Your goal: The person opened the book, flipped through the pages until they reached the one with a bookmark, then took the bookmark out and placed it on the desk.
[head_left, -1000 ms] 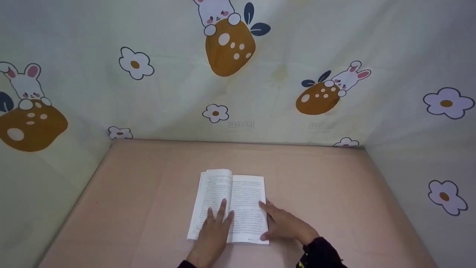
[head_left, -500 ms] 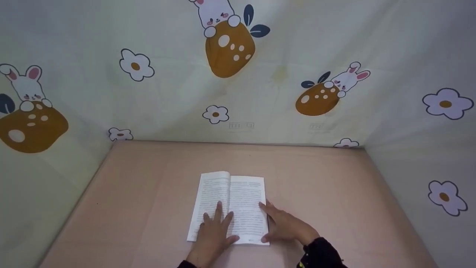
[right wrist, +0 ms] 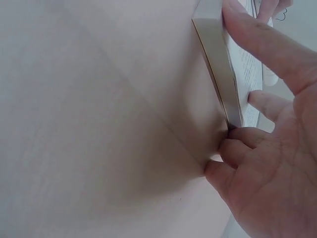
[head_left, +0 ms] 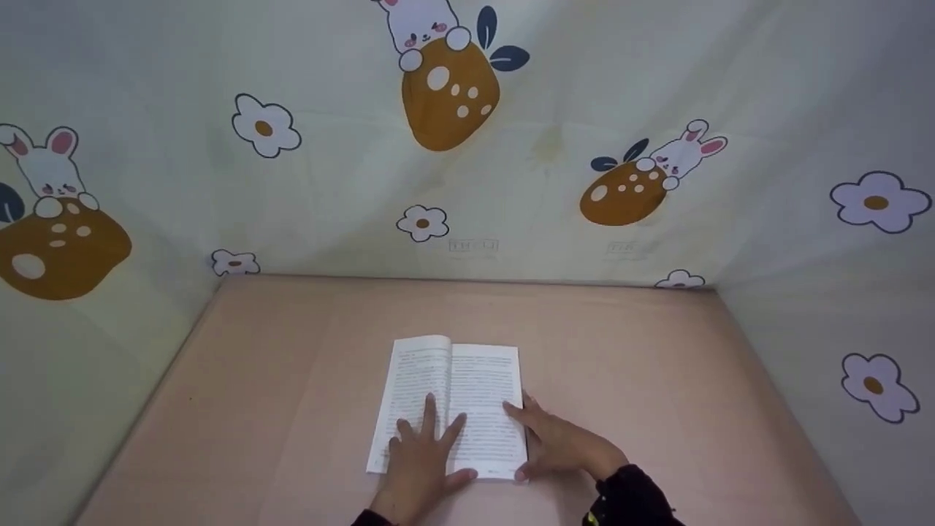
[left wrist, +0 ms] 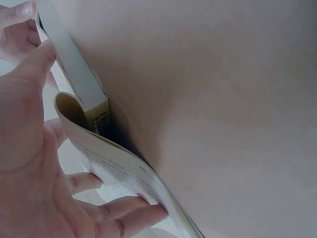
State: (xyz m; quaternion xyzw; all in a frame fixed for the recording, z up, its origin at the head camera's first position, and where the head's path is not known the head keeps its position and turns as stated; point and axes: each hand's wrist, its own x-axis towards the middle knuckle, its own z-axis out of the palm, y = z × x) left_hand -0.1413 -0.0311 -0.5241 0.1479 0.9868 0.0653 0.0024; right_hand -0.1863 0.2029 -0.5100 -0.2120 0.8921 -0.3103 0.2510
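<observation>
An open book (head_left: 486,409) with printed text lies on the pinkish table surface. My left hand (head_left: 416,460) rests across its left page and inner fold, fingers spread, thumb at the lower edge of the right page. In the left wrist view, the left-hand pages (left wrist: 124,163) bow up beside the spine under that hand. At the book's right edge is my right hand (head_left: 562,442), its thumb by the lower corner and index fingertip on the right page. In the right wrist view, its other fingers (right wrist: 235,151) touch the page-block side and the table.
The table (head_left: 292,380) has a pinkish cover and extends around the book. Pale fabric walls (head_left: 329,197) printed with rabbits, brown strawberries and flowers enclose it at the back and both sides.
The raised left leaves have settled flat onto the left side. My left thumb has come out rightward along the book's lower edge. The right hand has barely shifted, its index fingertip slightly further in.
</observation>
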